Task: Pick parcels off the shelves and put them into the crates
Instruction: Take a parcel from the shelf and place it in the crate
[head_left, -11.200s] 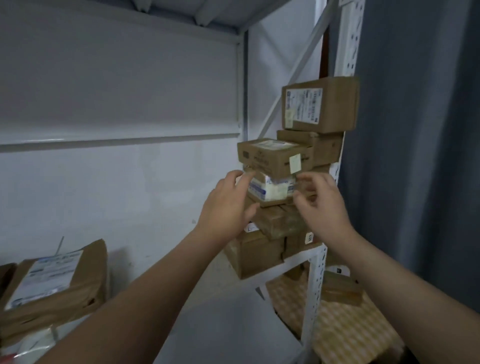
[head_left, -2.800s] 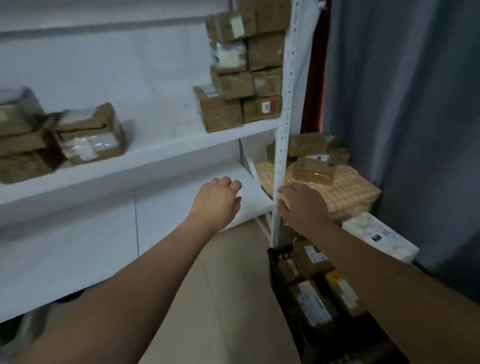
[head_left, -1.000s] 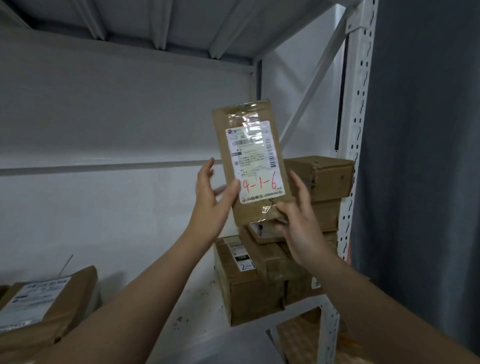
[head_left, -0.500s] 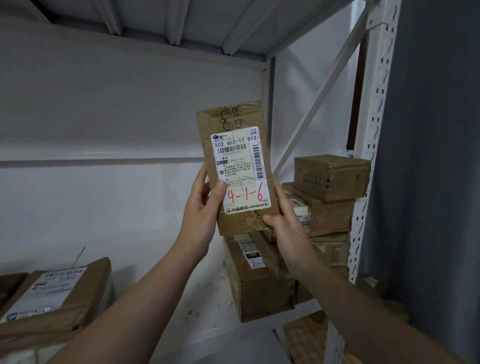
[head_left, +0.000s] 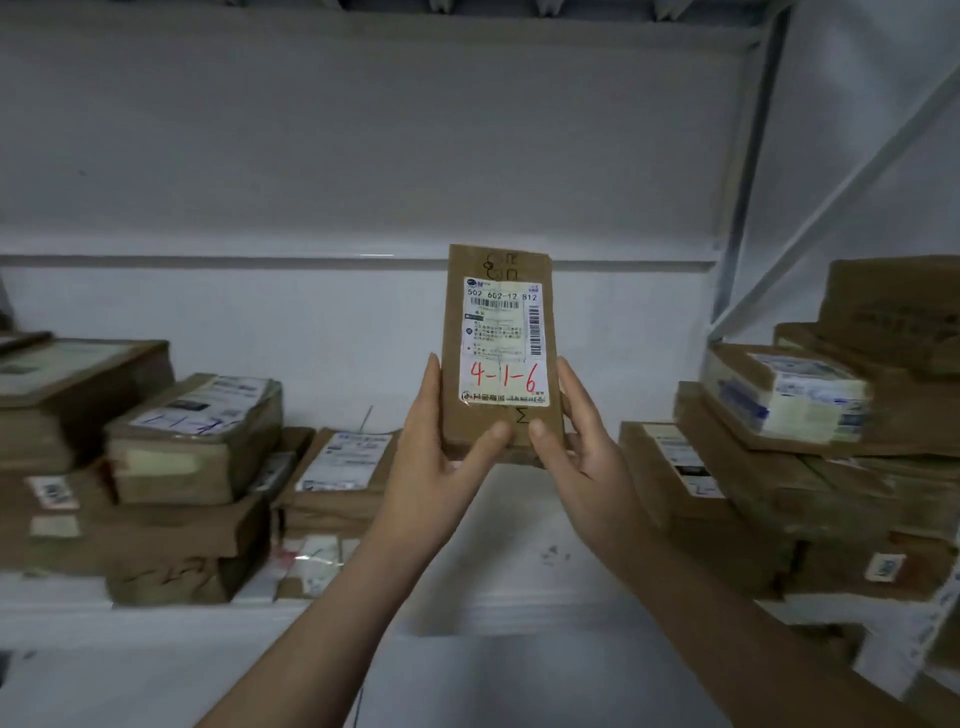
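"Head view: what is held up in the middle?"
"A flat brown parcel (head_left: 500, 421), upright, with 4-1-6 written in red on its label (head_left: 501, 338). Its bottom end is pinched by both hands: the left hand (head_left: 441, 470) at 8 o'clock, the right hand (head_left: 589, 460) at 4 o'clock, thumbs pressed on the front."
"What is seen behind?"
"Boxes (head_left: 192, 441) are stacked on the white shelf (head_left: 519, 587) at 9 and 3 o'clock."

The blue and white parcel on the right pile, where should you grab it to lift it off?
Probably its left end, coming from the open middle of the shelf: the blue and white parcel lies flat atop a brown box, top bare, with taller boxes crowding its right. The left hand and right hand hold the 4-1-6 parcel.
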